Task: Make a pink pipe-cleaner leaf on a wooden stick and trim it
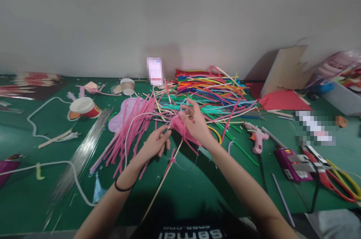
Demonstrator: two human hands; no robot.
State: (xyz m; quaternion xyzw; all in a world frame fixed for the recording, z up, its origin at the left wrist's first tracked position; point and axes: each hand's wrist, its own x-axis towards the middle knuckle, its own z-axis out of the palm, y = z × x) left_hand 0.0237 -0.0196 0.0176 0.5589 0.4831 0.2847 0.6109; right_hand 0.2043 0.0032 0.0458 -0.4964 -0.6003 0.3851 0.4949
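- 1 wooden stick (160, 188) lies slantwise on the green desk (197, 190) between the 2 forearms. Its far end runs up into the pink bundle (180, 126).
- Left hand (154, 144): palm down, fingers curled, its grip pinched tight on the bundle's near edge.
- Right hand (197, 123): back upward, wrist bent inward, its grip closed over the bundle's top.
- The bundle is 1 fuzzy tuft of bent pink strands, held just above the desk's middle.
- 1 pink glue gun (257, 138) lies to the right.
- 1 spread of pink pipe cleaners (126, 133) lies to the left.
- 2 paper cups: 1 tipped (84, 107), 1 upright (128, 86).
- 1 many-coloured heap (208, 86) sits by the wall.
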